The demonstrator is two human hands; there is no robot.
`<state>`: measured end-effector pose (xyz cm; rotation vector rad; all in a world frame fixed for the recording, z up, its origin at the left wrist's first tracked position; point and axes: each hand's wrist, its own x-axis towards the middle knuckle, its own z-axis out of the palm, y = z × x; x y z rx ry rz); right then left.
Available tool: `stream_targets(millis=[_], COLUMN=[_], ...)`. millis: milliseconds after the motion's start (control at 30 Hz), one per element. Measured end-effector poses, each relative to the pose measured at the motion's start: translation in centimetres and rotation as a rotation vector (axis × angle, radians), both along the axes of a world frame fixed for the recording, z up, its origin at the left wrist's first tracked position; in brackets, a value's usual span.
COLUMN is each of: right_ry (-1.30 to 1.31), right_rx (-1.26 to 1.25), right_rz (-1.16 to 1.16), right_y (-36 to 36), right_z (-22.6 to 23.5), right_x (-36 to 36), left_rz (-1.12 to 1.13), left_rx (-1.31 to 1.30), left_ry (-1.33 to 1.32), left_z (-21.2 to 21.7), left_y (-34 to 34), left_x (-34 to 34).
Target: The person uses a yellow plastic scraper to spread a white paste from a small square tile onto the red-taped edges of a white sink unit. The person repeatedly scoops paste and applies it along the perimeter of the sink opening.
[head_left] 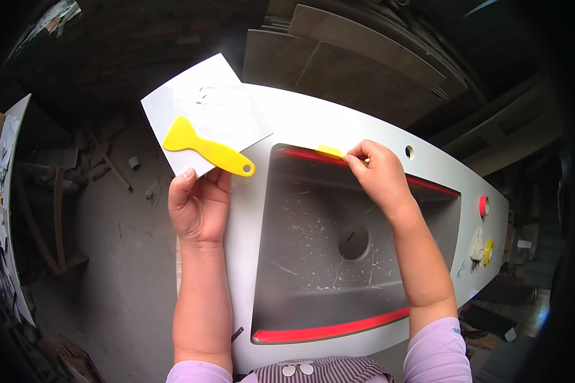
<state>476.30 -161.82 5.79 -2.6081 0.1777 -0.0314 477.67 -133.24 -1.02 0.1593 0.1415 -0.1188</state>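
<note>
My left hand (201,207) grips a white square board (227,115) by its near corner, thumb at the edge and fingers beneath. Dabs of a whitish paste sit on the board. Across it lies a yellow plastic scraper (207,150), its holed handle reaching past the edge. My right hand (380,175) pinches a second yellow scraper (329,151), partly hidden by the fingers, against the far rim of a dark grey sink (287,255). The sink is set in a white countertop (319,115). Red tape (332,333) lines its near edge, and more runs along the far edge.
On the countertop's right end are a red tape roll (483,205), a yellow tape roll (489,252) and a whitish lump (476,244). A round hole (409,152) pierces the counter behind the sink. Large panels (364,48) lean at the back. A cluttered board (3,210) stands left.
</note>
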Motion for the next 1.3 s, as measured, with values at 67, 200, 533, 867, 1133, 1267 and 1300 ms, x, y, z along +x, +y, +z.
stream_targets(millis=[67,200,533,867,1133,1267,1300], right_ry=[0.015,0.035,-0.084,0.016,-0.007,0.111,0.145], right_rx=[-0.011,-0.074,0.515,0.613,0.617,0.54,0.511], right_rz=[-0.021,-0.061,-0.129,-0.144,-0.148,0.038,0.102], right_y=[-0.6,-1.5,-1.6,-0.2,-0.2,2.8,3.9], right_z=[0.3,1.0,7.8,12.5,13.4,13.3,13.3], right_x=[-0.3,-0.9,-4.6,-13.7,-21.6,-22.2,-22.5], left_rz=[0.004,0.0,0.017,-0.066,-0.202,-0.191,-0.163], left_rx=[-0.003,0.0,-0.001,-0.015,0.137,0.256,0.304], left_ry=[0.0,-0.002,0.021,-0.067,0.015,0.079,0.125], left_z=[0.0,0.3,0.2,-0.4,5.5,7.5,7.8], left_y=[0.0,-0.2,-0.1,1.4,9.6,13.2,13.3], left_x=[0.0,0.0,-0.1,-0.4,-13.2,-21.5,-23.6])
